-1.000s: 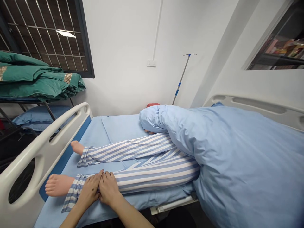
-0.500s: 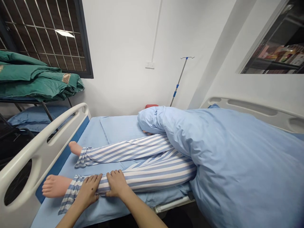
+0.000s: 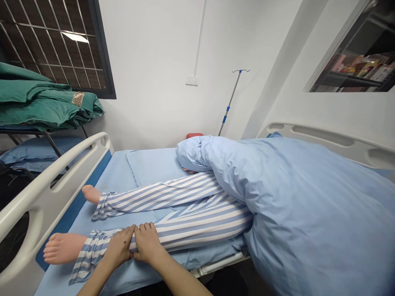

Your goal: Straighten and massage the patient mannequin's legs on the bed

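My left hand (image 3: 121, 247) is wrapped over the near lower leg in striped pyjama trousers (image 3: 200, 228), fingers on top and thumb on the near side. My right hand (image 3: 147, 242) grips the same leg just below the knee area, right beside the left hand, and the two touch or nearly touch. A bare foot (image 3: 63, 248), smooth like a manikin's, sticks out of the near trouser cuff. The other foot (image 3: 91, 194) lies farther back. Both legs rest on a light blue sheet (image 3: 154, 158); a bunched blue quilt (image 3: 293, 197) covers the upper body.
A bed end board (image 3: 31, 197) rises at the left, and another board (image 3: 321, 133) at the right. Behind the bed stand a drip pole (image 3: 230, 100) and a red object (image 3: 194, 135). Green folded bedding (image 3: 46, 105) lies on a rack at the left.
My right hand has moved left along the leg, closing the gap to my left hand. The left hand still holds the leg. The whole view has shifted slightly.
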Motion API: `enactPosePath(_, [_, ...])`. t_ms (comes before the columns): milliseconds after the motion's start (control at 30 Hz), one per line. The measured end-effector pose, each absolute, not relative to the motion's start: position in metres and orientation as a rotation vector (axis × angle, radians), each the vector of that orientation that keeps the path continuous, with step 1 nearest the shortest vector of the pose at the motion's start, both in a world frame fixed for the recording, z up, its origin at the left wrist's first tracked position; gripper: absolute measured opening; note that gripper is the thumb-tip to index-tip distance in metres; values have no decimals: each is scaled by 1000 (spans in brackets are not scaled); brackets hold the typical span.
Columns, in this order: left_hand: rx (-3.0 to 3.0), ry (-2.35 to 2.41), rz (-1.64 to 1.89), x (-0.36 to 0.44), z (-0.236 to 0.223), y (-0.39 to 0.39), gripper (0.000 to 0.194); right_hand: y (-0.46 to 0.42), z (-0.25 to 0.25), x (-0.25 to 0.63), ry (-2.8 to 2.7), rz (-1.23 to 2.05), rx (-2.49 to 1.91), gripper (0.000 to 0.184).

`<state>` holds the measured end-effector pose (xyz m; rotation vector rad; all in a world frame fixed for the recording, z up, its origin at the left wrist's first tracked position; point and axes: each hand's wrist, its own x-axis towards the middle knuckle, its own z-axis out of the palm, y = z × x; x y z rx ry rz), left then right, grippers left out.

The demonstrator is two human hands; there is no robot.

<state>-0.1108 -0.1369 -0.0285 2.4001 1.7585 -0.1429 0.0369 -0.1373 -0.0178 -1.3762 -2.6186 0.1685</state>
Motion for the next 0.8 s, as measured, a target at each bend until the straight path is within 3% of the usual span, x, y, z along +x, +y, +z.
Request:
enactPosePath(133, [2423,1764,-186,-111,-26,-138,73,-125,-4,47,-2672,169,-1414,87])
enactPosePath(300, [2417,1764,-220,-111,-29,-134,75,-111,-7,54,-2820,268,-1401,76])
enactPosePath(800, [2360,1812,-263,-108,-30,-133,70,-114,-28,46,-2679,279,-1385,92])
